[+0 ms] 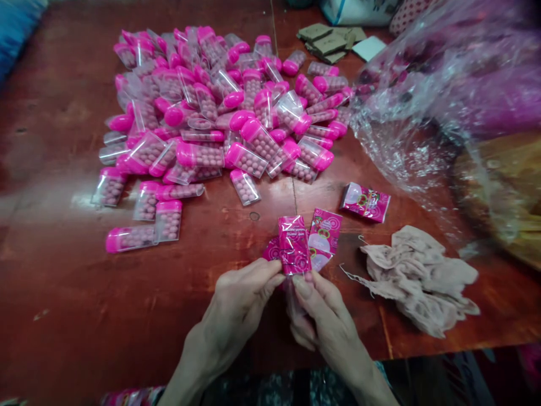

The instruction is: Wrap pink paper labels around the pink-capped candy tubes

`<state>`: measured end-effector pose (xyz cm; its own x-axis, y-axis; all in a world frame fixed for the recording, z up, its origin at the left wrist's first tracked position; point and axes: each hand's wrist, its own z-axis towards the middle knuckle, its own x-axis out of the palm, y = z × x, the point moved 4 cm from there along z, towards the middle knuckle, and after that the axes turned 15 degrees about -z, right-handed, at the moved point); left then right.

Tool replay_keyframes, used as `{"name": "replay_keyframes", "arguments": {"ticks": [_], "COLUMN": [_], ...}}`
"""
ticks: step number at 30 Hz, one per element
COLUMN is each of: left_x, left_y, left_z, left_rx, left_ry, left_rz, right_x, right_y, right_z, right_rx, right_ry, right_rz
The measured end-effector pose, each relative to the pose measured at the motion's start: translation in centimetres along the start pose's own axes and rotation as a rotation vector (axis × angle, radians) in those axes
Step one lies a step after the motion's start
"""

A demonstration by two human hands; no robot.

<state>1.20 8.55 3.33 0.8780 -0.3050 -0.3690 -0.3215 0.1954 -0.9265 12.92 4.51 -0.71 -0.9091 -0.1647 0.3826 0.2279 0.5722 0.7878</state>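
- Worktop [54, 270]: reddish-brown boards, glossy, with visible seams.
- Left hand [239, 299]: fingers bent, pinching the lower left side of a printed sleeve, close to the worktop's near edge.
- Right hand [332, 313]: fingers closed around a clear container [295, 299], thumb laid flat at the sleeve's lower end.
- Printed sleeve [295, 245]: shiny magenta, narrow, rectangular, with pale lettering; held between both hands, in line with the container.
- Loose sleeves [325, 231]: flat magenta pieces with circle patterns, partly behind the held one.
- Sleeve stack [366, 202]: block-shaped, glossy, lying nearer the right edge.
- Cloth [422, 276]: pale, soft, crumpled, frayed threads trailing; by the near edge, right of the hands.
- Pile of containers [207, 155]: flat clear plastic, rounded bright pink caps, small pink balls inside; well back from the near edge.
- Cardboard pieces [332, 42]: brown, matte, squarish; beyond the pile.
- Plastic bag [426, 107]: transparent, wrinkled, shiny; towards the right edge.
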Motion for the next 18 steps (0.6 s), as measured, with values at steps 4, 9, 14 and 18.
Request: {"name": "replay_keyframes", "arguments": {"ticks": [4, 9, 14, 18], "left_x": [-0.33, -0.35, -0.37, -0.45], "left_y": [0.03, 0.28, 0.23, 0.02], "left_z": [0.39, 0.61, 0.82, 0.86], "left_rx": [-0.024, -0.042, -0.017, 0.001], "left_ry": [0.146, 0.209, 0.136, 0.065], "left_rz": [0.085, 0.183, 0.165, 0.152], "right_x": [-0.04, 0.2, 0.39, 0.67], "right_y": [0.07, 0.15, -0.14, -0.1], "right_z": [-0.14, -0.19, 0.04, 0.16], "right_rx": [0.056, 0.074, 0.074, 0.033], "right_ry": [0.01, -0.002, -0.017, -0.034], "right_rz": [-0.013, -0.036, -0.033, -0.023]}}
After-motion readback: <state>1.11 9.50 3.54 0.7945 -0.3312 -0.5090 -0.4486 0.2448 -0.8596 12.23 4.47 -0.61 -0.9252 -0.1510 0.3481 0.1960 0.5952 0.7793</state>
